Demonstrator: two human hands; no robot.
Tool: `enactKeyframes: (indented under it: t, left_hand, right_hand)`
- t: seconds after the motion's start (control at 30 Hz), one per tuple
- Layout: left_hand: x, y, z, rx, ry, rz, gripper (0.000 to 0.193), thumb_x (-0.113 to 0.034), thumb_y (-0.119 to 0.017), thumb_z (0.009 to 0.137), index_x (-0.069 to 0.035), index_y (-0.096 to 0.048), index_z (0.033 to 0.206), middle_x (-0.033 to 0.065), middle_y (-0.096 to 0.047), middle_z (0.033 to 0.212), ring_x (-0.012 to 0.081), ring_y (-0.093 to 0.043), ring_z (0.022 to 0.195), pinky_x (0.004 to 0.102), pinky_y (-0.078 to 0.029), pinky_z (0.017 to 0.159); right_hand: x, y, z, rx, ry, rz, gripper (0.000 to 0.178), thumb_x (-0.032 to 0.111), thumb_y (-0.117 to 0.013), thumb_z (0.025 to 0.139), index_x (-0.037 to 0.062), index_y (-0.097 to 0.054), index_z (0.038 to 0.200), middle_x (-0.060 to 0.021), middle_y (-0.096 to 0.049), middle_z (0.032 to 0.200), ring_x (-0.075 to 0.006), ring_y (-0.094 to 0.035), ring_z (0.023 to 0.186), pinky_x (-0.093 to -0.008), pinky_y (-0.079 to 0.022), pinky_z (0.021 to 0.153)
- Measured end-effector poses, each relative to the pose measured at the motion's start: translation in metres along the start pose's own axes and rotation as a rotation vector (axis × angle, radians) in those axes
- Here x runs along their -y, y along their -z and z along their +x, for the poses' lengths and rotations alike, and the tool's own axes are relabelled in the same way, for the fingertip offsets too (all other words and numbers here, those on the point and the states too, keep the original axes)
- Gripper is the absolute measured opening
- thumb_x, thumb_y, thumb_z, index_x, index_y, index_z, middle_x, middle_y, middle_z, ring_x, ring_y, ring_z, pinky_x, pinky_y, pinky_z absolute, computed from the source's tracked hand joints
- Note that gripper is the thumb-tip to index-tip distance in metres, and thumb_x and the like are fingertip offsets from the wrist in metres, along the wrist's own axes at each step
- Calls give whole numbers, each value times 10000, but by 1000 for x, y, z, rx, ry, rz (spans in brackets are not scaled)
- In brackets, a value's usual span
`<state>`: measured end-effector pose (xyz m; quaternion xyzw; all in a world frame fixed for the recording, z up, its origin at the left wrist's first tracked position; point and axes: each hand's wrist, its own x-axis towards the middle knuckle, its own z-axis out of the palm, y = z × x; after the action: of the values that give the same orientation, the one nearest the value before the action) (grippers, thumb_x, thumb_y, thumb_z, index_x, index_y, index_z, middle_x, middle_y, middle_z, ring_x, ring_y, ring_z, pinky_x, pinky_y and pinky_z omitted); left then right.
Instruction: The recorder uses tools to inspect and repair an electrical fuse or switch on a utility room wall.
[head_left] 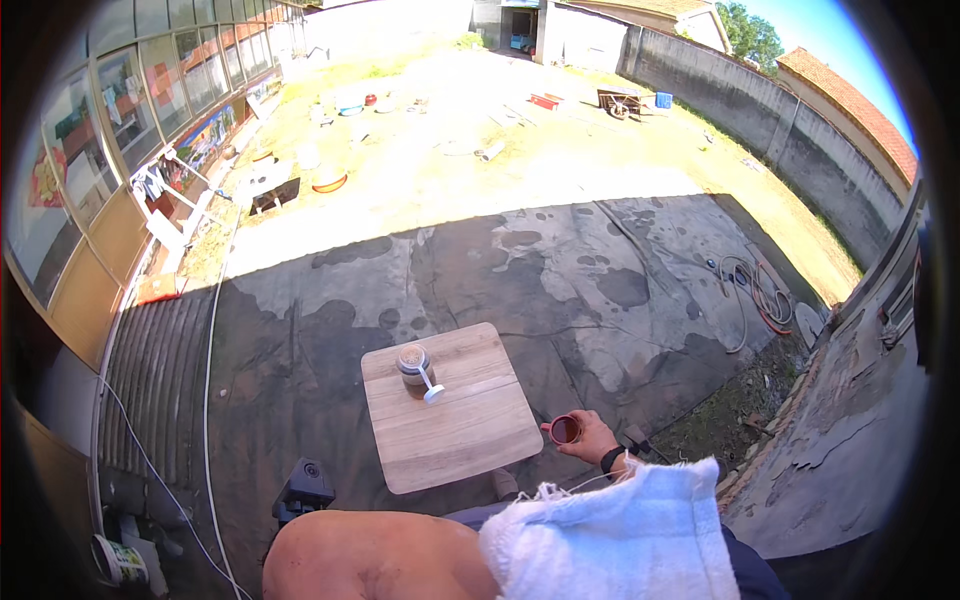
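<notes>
My right hand (592,437), with a black band at its wrist, is closed around a small reddish-brown cup (565,430) of dark liquid. It holds the cup just past the right edge of a low wood-grain table (455,440). On that table stands a clear jar (415,372) with something brown inside; a white piece with a round end (433,394) leans out over its side. A frayed pale-blue and white cloth (610,535) covers part of my right arm. Bare skin (375,555) shows at the lower edge; my left hand is out of sight.
A black box-shaped device (305,485) is left of the bare skin. Dark, wet-patched sheeting (480,260) covers the ground. Coiled hoses (755,295) lie at right beside a rough wall (840,440). A wheelbarrow (620,103) stands far off in the sunlit yard; windows line the left.
</notes>
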<state>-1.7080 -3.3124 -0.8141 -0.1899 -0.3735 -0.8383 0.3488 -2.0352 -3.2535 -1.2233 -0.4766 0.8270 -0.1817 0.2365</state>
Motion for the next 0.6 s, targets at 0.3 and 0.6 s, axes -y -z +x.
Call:
enactKeyframes:
  t: [0.3,0.6]
  left_hand:
    - [47,-2,-19,163,-427,-390,372,-286,-637,927,72,-710,1001,224,-709,936,317,-700,798,389,-559,791]
    - [27,62,-22,546,161,152,164,-47,-688,871,106,-715,923,279,-688,871,378,-692,808,459,-535,749]
  right_hand:
    - [-14,-3,-2,-11,-16,-29,771,435,-848,645,158,-543,1296,-135,-533,1279,-315,-586,1156,-405,-495,965]
    - [-31,4,-16,4,-82,-41,832,492,-841,630,155,-530,1324,-149,-529,1299,-318,-570,1187,-417,-479,991]
